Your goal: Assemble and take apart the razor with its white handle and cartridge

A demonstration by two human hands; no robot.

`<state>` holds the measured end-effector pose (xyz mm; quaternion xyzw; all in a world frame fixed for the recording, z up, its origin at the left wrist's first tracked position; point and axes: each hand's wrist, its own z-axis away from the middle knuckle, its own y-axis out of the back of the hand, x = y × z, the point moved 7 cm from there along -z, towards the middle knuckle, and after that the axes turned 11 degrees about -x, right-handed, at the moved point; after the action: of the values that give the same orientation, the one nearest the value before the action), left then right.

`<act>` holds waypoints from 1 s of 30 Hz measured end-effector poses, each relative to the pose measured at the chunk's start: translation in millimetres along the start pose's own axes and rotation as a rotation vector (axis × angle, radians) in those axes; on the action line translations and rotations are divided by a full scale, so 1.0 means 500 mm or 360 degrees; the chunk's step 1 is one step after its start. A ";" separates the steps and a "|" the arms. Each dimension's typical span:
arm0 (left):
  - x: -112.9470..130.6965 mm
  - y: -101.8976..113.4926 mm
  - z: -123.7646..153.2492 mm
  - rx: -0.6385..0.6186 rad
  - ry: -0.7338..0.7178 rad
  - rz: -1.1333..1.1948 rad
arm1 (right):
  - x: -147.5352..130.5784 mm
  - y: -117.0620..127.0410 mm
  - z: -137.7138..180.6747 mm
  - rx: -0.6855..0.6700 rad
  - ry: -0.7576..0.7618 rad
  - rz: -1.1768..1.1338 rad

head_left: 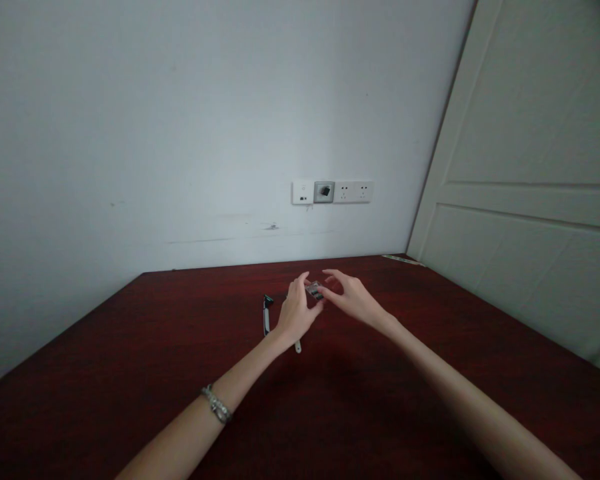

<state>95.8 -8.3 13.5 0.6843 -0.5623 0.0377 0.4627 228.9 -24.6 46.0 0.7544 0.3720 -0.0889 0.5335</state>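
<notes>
A small clear case [315,290] with dark pieces inside is held up between my two hands over the dark red table. My left hand [295,310] grips its left side, thumb below and fingers above. From the right, my right hand [353,298] has its thumb pressed on the case, its other fingers curved over and partly raised. A razor [267,315] with a black head and a grey-and-black handle lies just left of my left hand. The pale end of a thin handle [298,347] shows from beneath my left wrist; the rest of it is hidden.
The dark red tabletop [180,333] meets a white wall [205,133] at the back. Wall sockets [353,192] and a grey switch plate [324,192] are set above it. A pale panelled door [530,167] rises at the right. A thin strip [403,260] lies in the back right corner.
</notes>
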 end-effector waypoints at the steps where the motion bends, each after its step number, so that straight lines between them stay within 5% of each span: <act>1: 0.000 0.002 -0.001 -0.0004 -0.0017 0.0007 | 0.006 0.011 0.000 -0.0025 0.0020 -0.0045; 10: 0.000 0.008 -0.005 -0.0138 -0.0172 0.0289 | 0.044 0.033 0.005 -0.0513 0.0085 -0.0310; 22: -0.001 0.008 -0.011 -0.0248 -0.0138 0.0466 | 0.020 0.007 -0.010 -0.0569 0.0159 -0.0296; 25: -0.022 0.035 -0.023 -0.0254 -0.0058 0.0441 | 0.044 -0.002 -0.021 -0.0541 0.0111 -0.0275; 30: -0.117 0.127 -0.042 0.0083 0.0321 0.0519 | 0.119 -0.068 -0.035 -0.0693 -0.0032 -0.0333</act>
<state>33.0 52.8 29.4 0.5886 -0.6154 0.1952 0.4867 244.3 23.8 -3.3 0.5780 0.4530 -0.0688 0.6752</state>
